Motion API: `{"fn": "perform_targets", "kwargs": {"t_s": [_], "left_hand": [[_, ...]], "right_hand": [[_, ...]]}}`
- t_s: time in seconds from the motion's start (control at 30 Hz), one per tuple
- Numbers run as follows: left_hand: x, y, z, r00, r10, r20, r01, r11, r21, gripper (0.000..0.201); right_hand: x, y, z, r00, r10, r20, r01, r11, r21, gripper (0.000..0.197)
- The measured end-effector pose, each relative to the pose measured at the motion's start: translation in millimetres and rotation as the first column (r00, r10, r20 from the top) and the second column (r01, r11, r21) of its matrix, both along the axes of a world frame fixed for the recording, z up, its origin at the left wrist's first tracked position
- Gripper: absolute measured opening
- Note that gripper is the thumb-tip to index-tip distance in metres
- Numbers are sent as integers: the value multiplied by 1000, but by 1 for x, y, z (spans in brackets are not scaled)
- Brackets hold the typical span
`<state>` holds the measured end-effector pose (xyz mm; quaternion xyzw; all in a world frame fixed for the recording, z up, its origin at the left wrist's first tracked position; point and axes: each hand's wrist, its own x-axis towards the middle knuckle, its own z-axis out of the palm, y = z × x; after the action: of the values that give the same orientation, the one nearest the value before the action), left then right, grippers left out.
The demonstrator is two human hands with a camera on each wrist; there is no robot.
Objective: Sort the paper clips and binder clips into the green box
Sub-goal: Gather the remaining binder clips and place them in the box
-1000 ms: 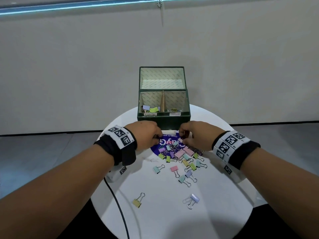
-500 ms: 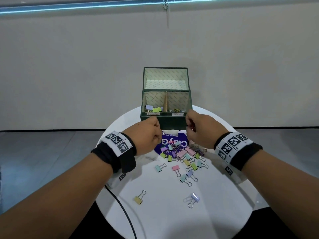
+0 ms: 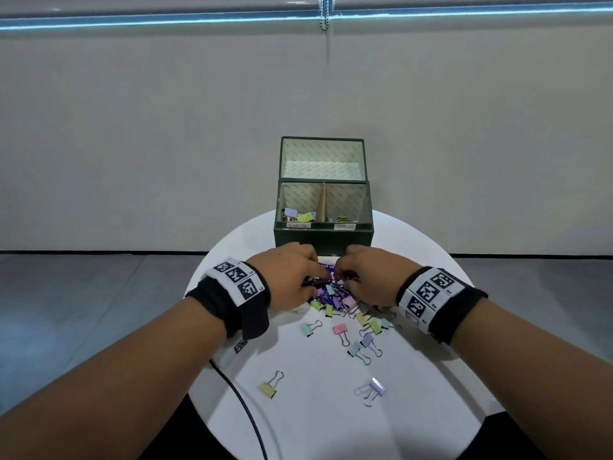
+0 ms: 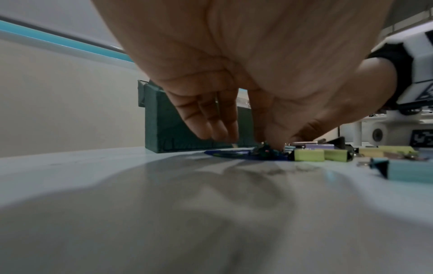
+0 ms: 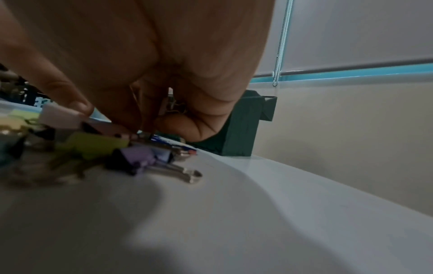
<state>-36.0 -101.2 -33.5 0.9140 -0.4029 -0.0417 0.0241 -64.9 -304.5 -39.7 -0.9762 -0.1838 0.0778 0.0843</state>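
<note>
Writing: two small white labels on the front lip of the green box, one per compartment, handwritten and too small to read; white letters on the purple sheet under the pile, mostly covered, not legible.
Wrist markers: black-and-white square codes on white bands over black wraps, both wrists.
Green box: at the far edge of the round white desk, lid standing open behind, brown divider down the middle; a few binder clips, lilac and yellow-green, in the left compartment, thin metal clips in the right.
Clip pile: pastel binder clips heaped on and just in front of the purple sheet, right before the box.
Strays: teal clip, pink clip, further pastel ones nearby; yellow clip and lilac clip well apart, nearer the person.
Left hand: down at the left of the pile, thumb and forefinger tips brought together on small dark clips on the sheet in the left wrist view; whether anything is lifted, cannot tell.
Right hand: down at the right of the pile, fingers curled, thin wire clips tucked in the palm in the right wrist view, fingertips touching clips on the desk.
In the way: both hands cover the far part of the pile and most of the sheet.
Other: black cable across the near left of the desk; beaded cord hanging on the wall behind.
</note>
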Motion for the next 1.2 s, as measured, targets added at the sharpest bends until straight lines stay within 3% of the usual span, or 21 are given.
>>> {"fn": "perform_targets", "kwargs": {"t_s": [0.13, 0.3, 0.43, 0.53, 0.7, 0.83, 0.97, 1.2], "left_hand": [[-2, 1, 4, 998, 59, -25, -59, 998, 8, 21], [-3, 1, 6, 989, 141, -50, -143, 989, -24, 6], [-5, 3, 13, 969, 243, -46, -246, 966, -81, 6], [-6, 4, 14, 974, 219, -65, -226, 964, -138, 10], [-7, 1, 15, 980, 98, -174, -111, 992, -64, 26], [-7, 1, 12, 977, 128, -171, -145, 985, -96, 12], [-10, 2, 8, 985, 80, -151, -79, 997, 15, 39], [-7, 4, 5, 991, 104, -89, -109, 992, -61, 17]], "right_hand": [[2, -2, 0, 998, -56, -19, 56, 998, 11, 1], [3, -6, -2, 994, -109, -22, 111, 992, 67, 16], [4, -10, 1, 987, -157, -37, 161, 975, 153, 17], [6, -16, 3, 981, -192, 2, 188, 962, 199, 17], [6, -17, 1, 981, -193, 25, 186, 966, 181, 14], [7, -18, 1, 979, -203, 34, 194, 966, 173, 12], [7, -16, 1, 978, -206, 30, 198, 966, 166, 13], [6, -17, 2, 977, -199, 73, 182, 964, 193, 10]]}}
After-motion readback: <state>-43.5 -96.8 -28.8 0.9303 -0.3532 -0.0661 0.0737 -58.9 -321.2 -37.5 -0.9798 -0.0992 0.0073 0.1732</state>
